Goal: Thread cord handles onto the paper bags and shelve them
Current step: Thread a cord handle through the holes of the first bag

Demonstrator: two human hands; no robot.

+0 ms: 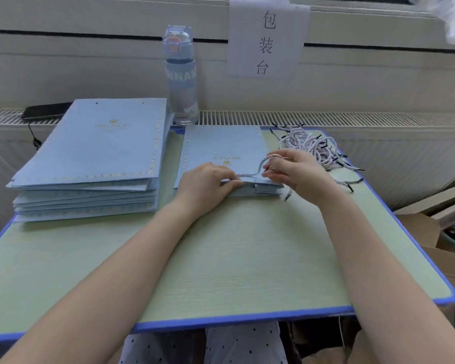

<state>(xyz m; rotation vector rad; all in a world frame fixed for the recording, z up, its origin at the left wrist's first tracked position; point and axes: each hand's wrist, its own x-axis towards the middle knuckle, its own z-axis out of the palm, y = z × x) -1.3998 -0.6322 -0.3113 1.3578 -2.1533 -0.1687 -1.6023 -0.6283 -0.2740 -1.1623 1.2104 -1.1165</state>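
Nearest you is the bare green top of the desk. Past it, your left hand has its fingers curled down onto the near edge of the flat blue paper bag, pinching that folded rim against the desk. The mouth of the bag faces you and its printed crown reads upside down.

Just right of those fingers, your right hand has thumb and fingertips drawn together on the twisted cord. The cord arcs from the bag's rim, by your left fingertips, up into your right pinch. Whether its tip is already through a hole is too small to tell.

Beyond your right knuckles lies the pile of cords, loose and tangled, touching the bag's far right corner. Well left of your left hand sits the stack of bags. The top one shows two punched holes and no handle.

Behind everything stand a water bottle and a paper sign on the wall.

By my reading you are early: one handle is in progress, the whole stack is waiting, and no shelf is in view.
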